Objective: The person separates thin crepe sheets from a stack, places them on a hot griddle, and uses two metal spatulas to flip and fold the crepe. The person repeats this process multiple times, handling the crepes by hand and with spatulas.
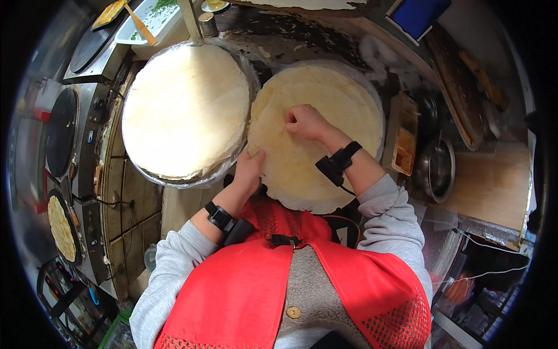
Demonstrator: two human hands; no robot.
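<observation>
Two large round stacks of thin flatbreads lie side by side before me. The left stack (187, 113) is brightly lit, with clear plastic film around its rim. Over the right stack (331, 174), also edged with plastic film, is my right hand (305, 123), its fingers curled into a fist; whether it pinches the top sheet is hidden. My left hand (249, 170) is at the near left edge of the right stack, thumb on top and fingers out of sight beneath or beside the edge, gripping the sheet's rim.
Round griddles (63, 133) line the left side, one holding a flatbread (62, 227). A white tray (126, 40) of chopped greens stands at the upper left. On the right are a container (394, 161) with orange contents, a metal bowl (449, 174) and a wooden board (488, 187).
</observation>
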